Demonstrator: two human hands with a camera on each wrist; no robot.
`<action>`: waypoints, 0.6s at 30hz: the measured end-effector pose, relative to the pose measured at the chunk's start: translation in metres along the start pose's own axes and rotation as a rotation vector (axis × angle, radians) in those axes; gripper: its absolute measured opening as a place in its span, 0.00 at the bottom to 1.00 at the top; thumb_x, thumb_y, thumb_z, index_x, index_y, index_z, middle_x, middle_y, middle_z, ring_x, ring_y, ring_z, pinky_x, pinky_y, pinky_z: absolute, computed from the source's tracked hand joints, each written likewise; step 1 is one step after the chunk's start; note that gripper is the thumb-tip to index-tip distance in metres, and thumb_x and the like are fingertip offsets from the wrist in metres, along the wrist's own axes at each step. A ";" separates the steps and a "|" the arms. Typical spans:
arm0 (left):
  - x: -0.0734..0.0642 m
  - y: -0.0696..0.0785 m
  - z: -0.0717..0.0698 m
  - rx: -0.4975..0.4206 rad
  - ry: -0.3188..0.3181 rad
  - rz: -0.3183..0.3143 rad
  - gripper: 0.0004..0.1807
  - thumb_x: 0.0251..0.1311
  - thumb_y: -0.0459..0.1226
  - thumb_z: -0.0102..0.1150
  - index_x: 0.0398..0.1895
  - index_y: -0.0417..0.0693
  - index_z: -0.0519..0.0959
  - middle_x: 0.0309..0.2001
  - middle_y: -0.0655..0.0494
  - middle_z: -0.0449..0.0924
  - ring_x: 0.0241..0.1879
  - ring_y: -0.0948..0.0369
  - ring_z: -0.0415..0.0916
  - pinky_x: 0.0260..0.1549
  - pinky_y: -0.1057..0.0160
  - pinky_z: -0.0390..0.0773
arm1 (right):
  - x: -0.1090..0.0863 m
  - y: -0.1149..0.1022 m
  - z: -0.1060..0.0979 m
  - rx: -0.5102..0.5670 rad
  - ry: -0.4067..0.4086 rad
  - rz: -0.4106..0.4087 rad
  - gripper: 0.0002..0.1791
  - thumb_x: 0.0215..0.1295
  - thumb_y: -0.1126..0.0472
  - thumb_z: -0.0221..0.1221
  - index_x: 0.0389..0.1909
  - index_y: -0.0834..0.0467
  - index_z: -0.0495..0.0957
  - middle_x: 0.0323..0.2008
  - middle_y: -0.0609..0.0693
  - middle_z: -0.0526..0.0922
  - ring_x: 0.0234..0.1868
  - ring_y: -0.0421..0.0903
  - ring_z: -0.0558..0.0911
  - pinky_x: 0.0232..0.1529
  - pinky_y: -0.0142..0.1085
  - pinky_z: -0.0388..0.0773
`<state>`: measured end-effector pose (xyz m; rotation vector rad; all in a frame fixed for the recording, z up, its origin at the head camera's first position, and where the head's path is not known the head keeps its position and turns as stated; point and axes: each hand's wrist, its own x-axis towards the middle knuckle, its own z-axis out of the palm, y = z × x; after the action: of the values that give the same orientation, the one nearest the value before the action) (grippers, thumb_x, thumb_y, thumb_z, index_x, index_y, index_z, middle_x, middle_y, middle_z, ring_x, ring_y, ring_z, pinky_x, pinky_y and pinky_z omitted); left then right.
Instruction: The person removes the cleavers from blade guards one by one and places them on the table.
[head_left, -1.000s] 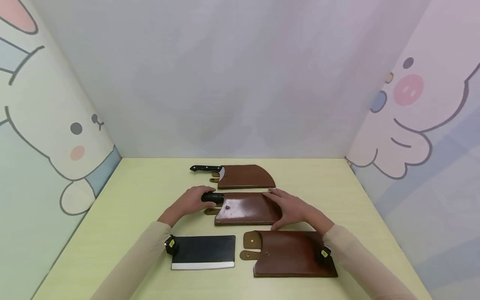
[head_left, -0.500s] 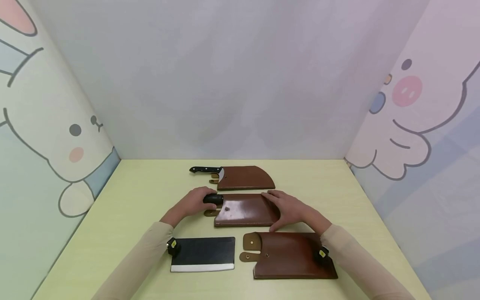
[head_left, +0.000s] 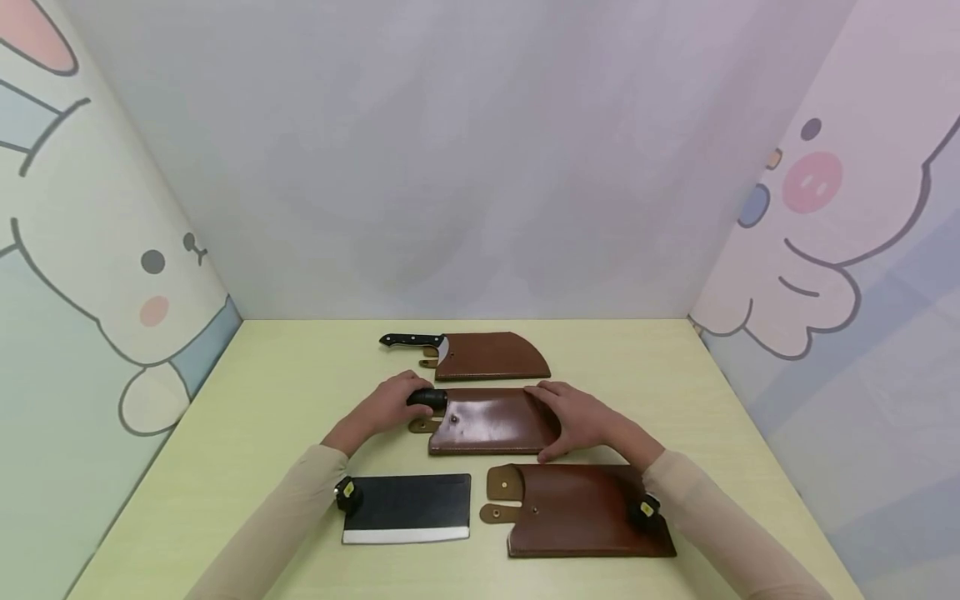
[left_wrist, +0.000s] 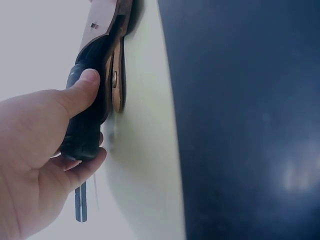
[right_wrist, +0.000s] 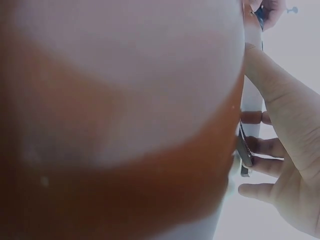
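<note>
Between the side edges of the tabletop [head_left: 247, 400], the left hand [head_left: 387, 403] grips a black cylindrical handle [head_left: 433, 399]; the right hand [head_left: 582, 419] clasps its flat brown leather sheath [head_left: 493, 422].

Reaches forward with both sleeved forearms [head_left: 273, 527] slanting inward. Grips with the left hand [head_left: 387, 403], thumb [left_wrist: 81, 95] on the near side, fingers [left_wrist: 89, 169] curled round the far. Holds the right hand [head_left: 583, 421] low and wide, thumb and index finger [head_left: 550, 397] bowed well apart.
</note>
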<state>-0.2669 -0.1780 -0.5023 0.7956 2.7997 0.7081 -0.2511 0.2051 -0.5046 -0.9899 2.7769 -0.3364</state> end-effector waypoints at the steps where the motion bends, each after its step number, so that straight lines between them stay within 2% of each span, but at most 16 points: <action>1: 0.000 0.000 0.000 0.005 0.001 0.005 0.22 0.67 0.44 0.67 0.59 0.42 0.81 0.50 0.49 0.78 0.45 0.57 0.75 0.45 0.53 0.76 | -0.001 -0.001 -0.001 -0.007 0.003 0.003 0.67 0.42 0.24 0.72 0.79 0.54 0.59 0.74 0.59 0.65 0.74 0.58 0.66 0.66 0.54 0.73; 6: -0.001 0.002 0.000 0.018 0.009 0.004 0.21 0.67 0.44 0.66 0.59 0.43 0.81 0.48 0.50 0.78 0.43 0.58 0.75 0.43 0.55 0.76 | -0.002 -0.002 -0.002 -0.030 0.015 0.006 0.67 0.42 0.26 0.73 0.78 0.57 0.60 0.74 0.61 0.66 0.74 0.60 0.66 0.64 0.57 0.74; 10: -0.003 0.006 -0.001 0.046 0.020 0.010 0.22 0.68 0.44 0.65 0.60 0.43 0.81 0.49 0.50 0.78 0.44 0.58 0.75 0.43 0.55 0.75 | -0.003 -0.002 -0.003 -0.037 0.022 0.009 0.67 0.42 0.26 0.74 0.78 0.57 0.59 0.74 0.61 0.65 0.74 0.59 0.66 0.65 0.55 0.74; 14: -0.005 0.009 -0.004 0.077 0.046 0.020 0.23 0.68 0.44 0.65 0.61 0.42 0.80 0.49 0.49 0.77 0.44 0.57 0.75 0.42 0.55 0.77 | -0.004 -0.004 -0.006 -0.037 0.041 0.007 0.68 0.41 0.27 0.74 0.79 0.57 0.59 0.74 0.62 0.64 0.75 0.60 0.66 0.67 0.55 0.72; 18: -0.007 0.011 -0.006 0.067 0.073 0.012 0.23 0.68 0.45 0.66 0.61 0.43 0.80 0.49 0.50 0.77 0.44 0.58 0.75 0.42 0.55 0.76 | -0.007 -0.006 -0.013 -0.018 0.075 -0.015 0.67 0.42 0.29 0.75 0.78 0.58 0.59 0.74 0.64 0.64 0.74 0.63 0.66 0.67 0.57 0.72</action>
<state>-0.2577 -0.1762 -0.4914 0.8146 2.9003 0.6613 -0.2449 0.2069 -0.4898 -1.0232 2.8456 -0.3592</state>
